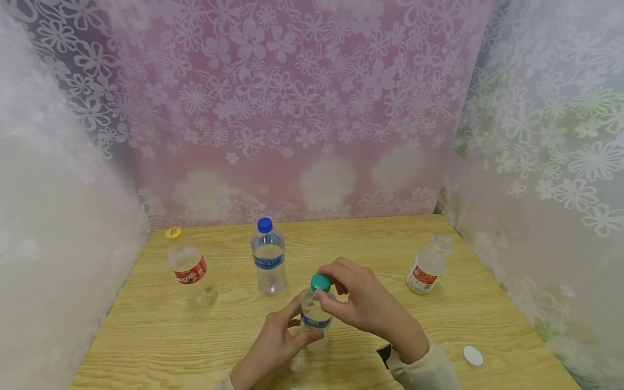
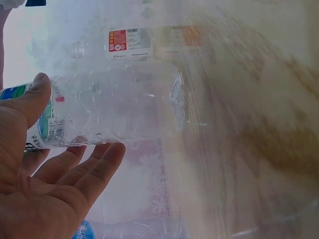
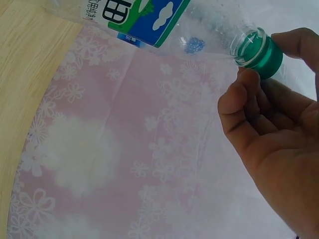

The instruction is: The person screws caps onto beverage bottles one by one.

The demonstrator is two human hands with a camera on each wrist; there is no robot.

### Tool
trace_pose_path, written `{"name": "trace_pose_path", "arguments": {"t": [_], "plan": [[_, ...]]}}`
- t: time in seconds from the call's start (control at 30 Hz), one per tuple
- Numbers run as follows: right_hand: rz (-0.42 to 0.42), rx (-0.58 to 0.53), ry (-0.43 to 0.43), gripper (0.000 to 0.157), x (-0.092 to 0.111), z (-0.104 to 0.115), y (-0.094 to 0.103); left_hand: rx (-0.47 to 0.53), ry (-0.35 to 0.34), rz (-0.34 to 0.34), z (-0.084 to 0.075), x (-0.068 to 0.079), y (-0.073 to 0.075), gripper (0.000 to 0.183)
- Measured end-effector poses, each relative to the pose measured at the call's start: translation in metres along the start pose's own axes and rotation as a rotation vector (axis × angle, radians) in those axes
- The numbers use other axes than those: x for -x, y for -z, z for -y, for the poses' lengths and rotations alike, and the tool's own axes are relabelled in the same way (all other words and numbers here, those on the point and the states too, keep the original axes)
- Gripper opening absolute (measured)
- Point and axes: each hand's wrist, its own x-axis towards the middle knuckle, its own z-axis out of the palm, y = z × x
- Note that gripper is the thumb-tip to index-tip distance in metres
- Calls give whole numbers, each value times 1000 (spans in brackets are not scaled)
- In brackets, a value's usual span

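"Pinching: the right hand (image 1: 363,300) is holding the green cap (image 1: 320,283) between thumb and fingers, closed to its width."

"Where is the cap sitting?"

"It's sitting on the mouth of the clear bottle (image 1: 316,311), whose body the left hand (image 1: 279,337) is clasping, thumb opposite fingers."

"And the bottle?"

"Both hands are holding it roughly upright at the near side of the table (image 1: 146,336); the blue-capped bottle (image 1: 270,262) is standing behind it, the open jar (image 1: 426,273) farther right."
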Motion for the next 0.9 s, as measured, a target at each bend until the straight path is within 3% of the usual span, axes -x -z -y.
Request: {"name": "trace_pose_path", "arguments": {"t": [0.53, 0.9], "plan": [[32, -22, 24, 26, 1, -1, 2, 0, 20, 7, 2, 0, 0, 80], [25, -53, 41, 33, 0, 0, 1, 12, -7, 12, 2, 0, 0, 81]]}}
